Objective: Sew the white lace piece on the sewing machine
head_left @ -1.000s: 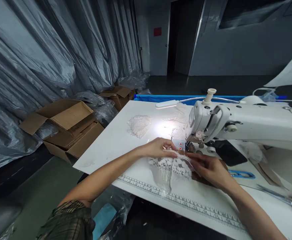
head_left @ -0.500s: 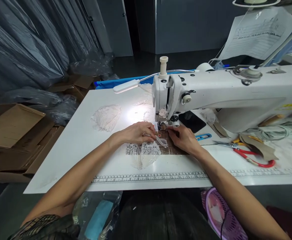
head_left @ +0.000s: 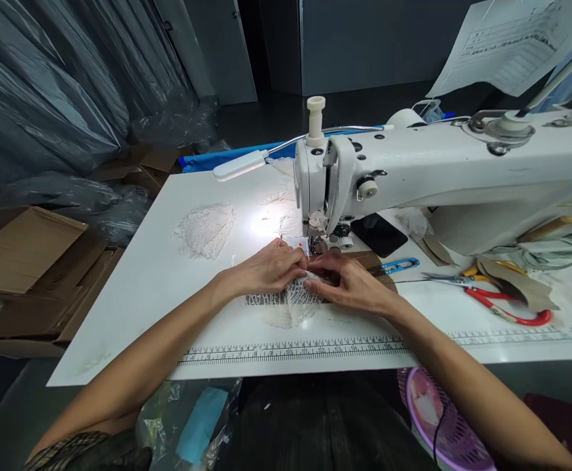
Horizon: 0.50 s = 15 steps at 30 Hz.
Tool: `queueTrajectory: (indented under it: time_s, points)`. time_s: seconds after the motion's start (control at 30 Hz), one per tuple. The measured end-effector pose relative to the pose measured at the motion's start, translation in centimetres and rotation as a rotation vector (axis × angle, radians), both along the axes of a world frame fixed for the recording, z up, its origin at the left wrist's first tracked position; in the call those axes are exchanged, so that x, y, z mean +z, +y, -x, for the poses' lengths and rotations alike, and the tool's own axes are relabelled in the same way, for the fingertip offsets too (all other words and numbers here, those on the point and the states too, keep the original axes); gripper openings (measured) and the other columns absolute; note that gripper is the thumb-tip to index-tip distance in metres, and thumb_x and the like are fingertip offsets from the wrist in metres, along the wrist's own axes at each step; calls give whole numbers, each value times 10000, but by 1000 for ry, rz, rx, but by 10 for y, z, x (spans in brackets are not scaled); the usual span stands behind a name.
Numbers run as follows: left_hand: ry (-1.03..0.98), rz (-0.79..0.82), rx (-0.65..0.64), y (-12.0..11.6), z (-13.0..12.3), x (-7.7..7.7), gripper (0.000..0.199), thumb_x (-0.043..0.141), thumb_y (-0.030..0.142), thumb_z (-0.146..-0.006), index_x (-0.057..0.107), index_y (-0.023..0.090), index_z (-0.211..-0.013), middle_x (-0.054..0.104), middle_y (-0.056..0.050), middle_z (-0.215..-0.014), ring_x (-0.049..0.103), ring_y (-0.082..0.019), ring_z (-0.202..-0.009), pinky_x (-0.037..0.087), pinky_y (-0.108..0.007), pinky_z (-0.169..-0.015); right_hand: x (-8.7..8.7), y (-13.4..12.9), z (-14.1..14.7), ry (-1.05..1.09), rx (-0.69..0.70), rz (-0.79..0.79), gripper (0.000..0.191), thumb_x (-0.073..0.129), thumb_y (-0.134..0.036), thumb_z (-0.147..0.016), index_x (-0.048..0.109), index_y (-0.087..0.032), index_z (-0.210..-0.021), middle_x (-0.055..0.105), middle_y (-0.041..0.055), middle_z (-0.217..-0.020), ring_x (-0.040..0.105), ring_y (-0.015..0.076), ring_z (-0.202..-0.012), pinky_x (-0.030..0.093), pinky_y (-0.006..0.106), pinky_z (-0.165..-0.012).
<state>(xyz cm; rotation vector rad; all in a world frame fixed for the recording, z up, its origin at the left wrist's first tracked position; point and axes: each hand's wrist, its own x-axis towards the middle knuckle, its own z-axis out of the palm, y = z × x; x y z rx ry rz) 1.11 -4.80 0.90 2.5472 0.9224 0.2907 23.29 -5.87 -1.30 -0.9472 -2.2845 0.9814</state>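
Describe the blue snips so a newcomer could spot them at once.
Find the white sewing machine on the table, then look below its arm, just past the right hand. The blue snips lie nearer the person than the flat black slab. Their slim blue grip sets them apart from the larger scissors with a red grip.

The lace, white, sheer and openwork, lies just in front of the sewing machine, slightly left of its needle area, far edge mostly hidden, near part spread loosely to a thin, rounded end.
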Motion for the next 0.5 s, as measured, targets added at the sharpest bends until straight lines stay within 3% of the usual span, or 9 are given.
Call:
queueTrajectory:
  time_s: [0.1, 0.2, 0.3, 0.5]
  points:
    - [-16, 21, 15, -3, -1, 6, 221, 490, 370, -952, 575, 171, -994, 653, -40, -887, 568, -154, -774, 410, -368, -840, 1, 0, 2, 34, 75, 38, 222, 531, -359, -911, 676, -213, -996, 666, 53, -1054, 601, 193, -982, 449, 329, -863]
    - [-82, 141, 60, -3, 2, 9, 342, 605, 438, -880, 581, 194, -1119, 670, -44, -974, 603, -157, -828, 452, -315, -783, -1, -1, 2, 66, 52, 94, 146, 547, -295, -893, 651, -192, -904, 659, 21, -877, 588, 145, -773, 438, 275, -709]
    - [-123, 285, 123, -1, 7, 9, 426, 686, 493, -796, 619, 217, -1114, 667, -43, -1034, 617, -164, -886, 476, -266, -719, -1, -2, 1, 65, -3, 152, 127, 558, -287, -879, 617, -177, -861, 608, -7, -747, 506, 101, -608, 374, 243, -574]
    - [-235, 382, 250, -5, 11, 3, 301, 526, 453, -914, 651, 180, -942, 613, -38, -872, 564, -114, -736, 445, -228, -610, -1, -1, -1, 25, -35, 240, 129, 571, -306, -875, 568, -179, -858, 542, -38, -641, 470, 86, -563, 339, 229, -529]
